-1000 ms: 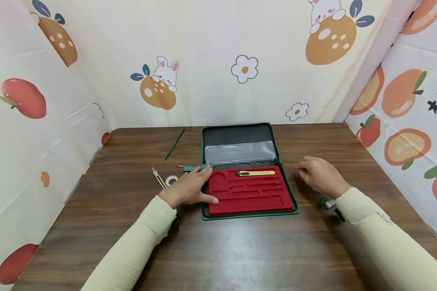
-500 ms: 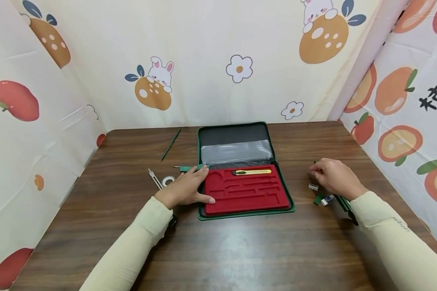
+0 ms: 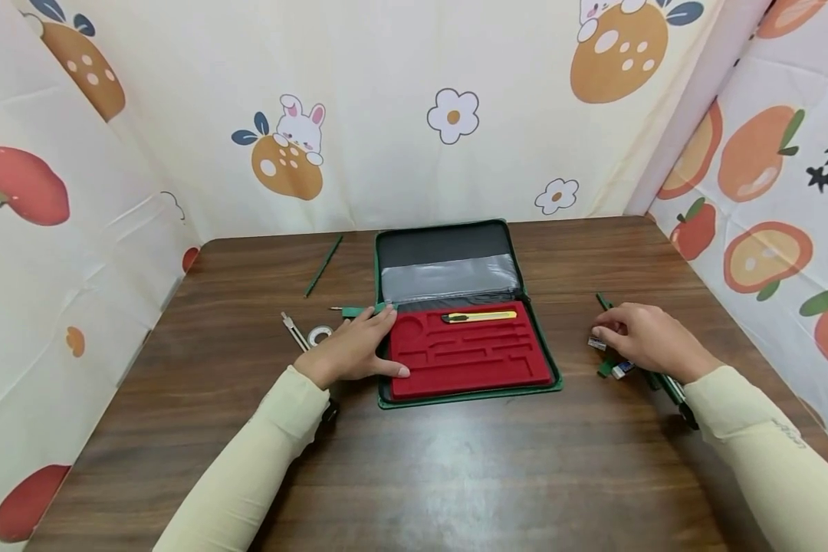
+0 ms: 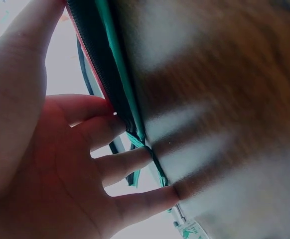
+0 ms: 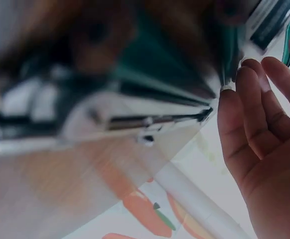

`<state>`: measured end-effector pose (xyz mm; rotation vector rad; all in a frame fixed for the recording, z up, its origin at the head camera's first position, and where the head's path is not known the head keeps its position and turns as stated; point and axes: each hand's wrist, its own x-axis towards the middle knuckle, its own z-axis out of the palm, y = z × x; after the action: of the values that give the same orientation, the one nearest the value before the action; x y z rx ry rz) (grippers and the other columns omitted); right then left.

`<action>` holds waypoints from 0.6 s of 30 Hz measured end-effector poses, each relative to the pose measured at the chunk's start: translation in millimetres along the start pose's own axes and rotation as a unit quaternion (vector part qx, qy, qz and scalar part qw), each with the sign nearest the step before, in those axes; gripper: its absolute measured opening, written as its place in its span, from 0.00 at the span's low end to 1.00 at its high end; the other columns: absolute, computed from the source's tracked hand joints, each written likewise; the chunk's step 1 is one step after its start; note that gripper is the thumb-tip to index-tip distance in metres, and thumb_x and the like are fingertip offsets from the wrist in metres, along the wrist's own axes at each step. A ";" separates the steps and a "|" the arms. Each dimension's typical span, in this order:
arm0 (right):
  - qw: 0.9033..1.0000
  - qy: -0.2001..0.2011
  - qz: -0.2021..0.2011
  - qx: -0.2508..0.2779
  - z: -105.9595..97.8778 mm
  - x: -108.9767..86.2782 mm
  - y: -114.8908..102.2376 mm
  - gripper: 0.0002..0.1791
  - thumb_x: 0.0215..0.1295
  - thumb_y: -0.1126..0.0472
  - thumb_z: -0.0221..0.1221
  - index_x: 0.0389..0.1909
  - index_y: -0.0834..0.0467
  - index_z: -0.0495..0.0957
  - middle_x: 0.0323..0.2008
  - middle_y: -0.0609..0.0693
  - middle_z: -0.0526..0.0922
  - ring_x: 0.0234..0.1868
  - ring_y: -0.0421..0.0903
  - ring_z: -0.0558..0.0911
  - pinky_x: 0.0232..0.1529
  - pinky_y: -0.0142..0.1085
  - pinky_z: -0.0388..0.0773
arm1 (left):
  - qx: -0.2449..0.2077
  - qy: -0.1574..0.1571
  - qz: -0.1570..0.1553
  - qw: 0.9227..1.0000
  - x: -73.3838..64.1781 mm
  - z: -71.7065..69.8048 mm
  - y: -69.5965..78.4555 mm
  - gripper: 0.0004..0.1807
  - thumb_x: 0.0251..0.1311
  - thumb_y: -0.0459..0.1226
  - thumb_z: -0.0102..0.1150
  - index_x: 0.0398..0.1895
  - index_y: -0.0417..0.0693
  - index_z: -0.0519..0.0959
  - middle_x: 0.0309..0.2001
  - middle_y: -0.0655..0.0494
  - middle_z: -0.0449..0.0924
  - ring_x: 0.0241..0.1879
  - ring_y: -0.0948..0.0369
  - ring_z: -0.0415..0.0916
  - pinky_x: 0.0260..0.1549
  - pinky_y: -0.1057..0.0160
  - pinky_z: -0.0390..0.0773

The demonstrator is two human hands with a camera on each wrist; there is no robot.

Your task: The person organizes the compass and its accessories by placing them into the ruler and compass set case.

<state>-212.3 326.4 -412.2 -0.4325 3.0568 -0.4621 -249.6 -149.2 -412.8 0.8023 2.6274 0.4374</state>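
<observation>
A zip case (image 3: 445,239) with a green edge lies unfolded on the table. Its red moulded tray (image 3: 469,376) bears a yellow box cutter (image 3: 479,317). My left hand (image 3: 350,349) rests with spread fingers on the case's left edge, the thumb over the tray. Beside it lie a green-handled tool with a thin metal tip (image 3: 352,312), a white ring-shaped roll (image 3: 320,335) and a metal compass (image 3: 293,331). My right hand (image 3: 652,337) hovers with loosely bent fingers over a small metal pencil sharpener (image 3: 596,343), an eraser (image 3: 622,370) and green pencils (image 3: 672,389), partly hiding them.
A dark green pencil (image 3: 323,267) lies at the back left of the wooden table (image 3: 414,475). A printed curtain (image 3: 386,169) stands behind the table's far edge, and another with fruit prints (image 3: 766,245) closes the right side.
My right hand has moved to the right, away from the case, to the small stationery there. The left hand has stayed on the case's edge. The head view has shifted slightly.
</observation>
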 end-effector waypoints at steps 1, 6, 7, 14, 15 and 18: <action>1.000 -0.004 0.000 0.001 0.2 0.0 -1.5 0.14 0.68 0.52 0.64 0.44 0.59 0.86 0.28 0.43 0.79 0.29 0.42 0.76 0.32 0.43 0.77 | 0.000 0.000 0.000 1.000 -0.3 -0.3 -0.1 0.57 0.58 0.65 0.62 0.81 0.45 0.49 0.80 0.49 0.45 0.78 0.42 0.38 0.70 0.35 0.48; 1.000 -0.019 -0.001 -0.004 0.7 -1.3 -6.2 0.15 0.64 0.52 0.67 0.45 0.59 0.86 0.31 0.45 0.80 0.33 0.44 0.78 0.36 0.48 0.79 | 0.001 0.000 0.002 1.000 -0.4 0.3 0.7 0.58 0.57 0.65 0.62 0.81 0.45 0.49 0.80 0.49 0.45 0.78 0.42 0.38 0.70 0.35 0.48; 1.000 -0.019 0.000 -0.005 0.6 -1.7 -6.3 0.15 0.64 0.53 0.68 0.45 0.59 0.86 0.32 0.46 0.80 0.34 0.44 0.78 0.37 0.48 0.79 | 0.000 -0.001 0.002 1.000 -0.1 0.6 0.9 0.58 0.57 0.65 0.62 0.81 0.45 0.49 0.80 0.49 0.45 0.78 0.42 0.38 0.70 0.35 0.48; 1.000 -0.018 -0.008 -0.002 2.3 -0.5 -5.3 0.14 0.63 0.57 0.68 0.45 0.60 0.86 0.31 0.44 0.79 0.33 0.42 0.77 0.35 0.45 0.77 | -0.009 0.002 -0.001 1.000 1.0 0.4 1.1 0.58 0.57 0.65 0.63 0.81 0.46 0.49 0.80 0.50 0.45 0.78 0.43 0.37 0.71 0.36 0.45; 1.000 -0.019 -0.012 0.001 3.3 0.1 -5.1 0.13 0.63 0.57 0.68 0.45 0.61 0.86 0.30 0.44 0.79 0.32 0.42 0.76 0.34 0.44 0.76 | -0.010 0.001 -0.003 1.000 0.7 0.4 1.0 0.58 0.56 0.65 0.63 0.81 0.46 0.49 0.80 0.51 0.45 0.78 0.43 0.37 0.71 0.36 0.45; 1.000 -0.023 -0.020 0.006 6.2 1.2 -4.5 0.11 0.64 0.60 0.66 0.45 0.61 0.86 0.28 0.42 0.78 0.31 0.41 0.75 0.33 0.42 0.75 | -0.013 -0.004 -0.006 1.000 -0.7 0.7 0.8 0.58 0.56 0.65 0.64 0.81 0.46 0.49 0.80 0.50 0.44 0.78 0.43 0.37 0.71 0.36 0.44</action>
<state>-211.9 320.2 -416.7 -0.4985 3.0051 -0.4660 -248.3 -148.9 -412.9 0.7785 2.6132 0.4633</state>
